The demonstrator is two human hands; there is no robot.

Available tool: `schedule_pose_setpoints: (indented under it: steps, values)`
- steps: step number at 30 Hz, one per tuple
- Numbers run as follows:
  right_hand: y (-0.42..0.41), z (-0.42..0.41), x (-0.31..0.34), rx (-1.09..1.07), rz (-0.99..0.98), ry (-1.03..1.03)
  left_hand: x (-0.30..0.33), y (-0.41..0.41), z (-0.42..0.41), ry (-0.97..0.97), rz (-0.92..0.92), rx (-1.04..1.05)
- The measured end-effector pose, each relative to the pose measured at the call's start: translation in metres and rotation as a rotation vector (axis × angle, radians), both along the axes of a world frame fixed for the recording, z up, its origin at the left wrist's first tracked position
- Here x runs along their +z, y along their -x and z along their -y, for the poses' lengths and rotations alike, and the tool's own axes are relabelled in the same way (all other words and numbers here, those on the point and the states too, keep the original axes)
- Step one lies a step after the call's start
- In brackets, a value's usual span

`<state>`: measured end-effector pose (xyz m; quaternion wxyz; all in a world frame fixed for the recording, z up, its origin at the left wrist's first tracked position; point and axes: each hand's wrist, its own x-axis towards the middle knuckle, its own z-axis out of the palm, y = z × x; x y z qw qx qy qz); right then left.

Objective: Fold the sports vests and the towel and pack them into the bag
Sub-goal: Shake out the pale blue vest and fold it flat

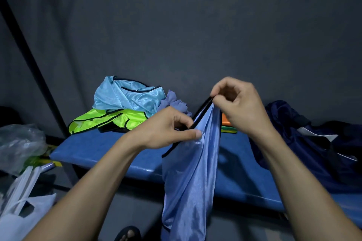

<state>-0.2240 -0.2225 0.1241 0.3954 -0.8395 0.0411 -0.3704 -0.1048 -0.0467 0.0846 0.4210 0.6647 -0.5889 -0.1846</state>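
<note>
A blue sports vest (193, 172) with black trim hangs in the air in front of the blue bench (109, 150). My left hand (166, 129) pinches its black edge lower down. My right hand (239, 103) pinches the same edge higher up. On the bench behind lie a light-blue vest (125, 96) on top of a neon-yellow vest (109, 120). A crumpled purple-blue cloth (174, 101) lies beside them. A folded orange and green stack (227, 125) shows behind the held vest. The dark navy bag (305, 143) slumps on the bench's right end.
A dark wall rises behind the bench. Left of the bench sit a clear plastic bag (19, 145) and white plastic bags (21, 207) on the floor. A sandalled foot (128, 234) shows at the bottom edge.
</note>
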Motion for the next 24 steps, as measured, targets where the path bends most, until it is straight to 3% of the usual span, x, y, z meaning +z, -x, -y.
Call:
schedule_pose_setpoints:
  steps: [5,10,12,17,21,24]
  values:
    - [-0.008,0.013,0.048,-0.08,0.169,-0.088,-0.002,-0.005,-0.01,-0.176,0.043,-0.051]
    - [-0.012,0.029,0.078,-0.152,0.264,-0.209,-0.013,-0.019,-0.022,-0.411,0.315,-0.001]
    - [-0.01,0.034,0.078,-0.158,0.264,-0.216,-0.009,-0.029,-0.033,-0.357,0.351,0.109]
    - [0.002,0.046,0.062,-0.254,0.258,-0.245,-0.002,-0.064,-0.071,-0.11,0.241,0.316]
    - [0.014,0.063,0.037,-0.276,0.159,-0.215,-0.002,-0.08,-0.095,-0.065,0.224,0.414]
    - [0.022,0.075,0.02,-0.262,0.123,-0.233,-0.008,-0.09,-0.104,-0.08,0.311,0.54]
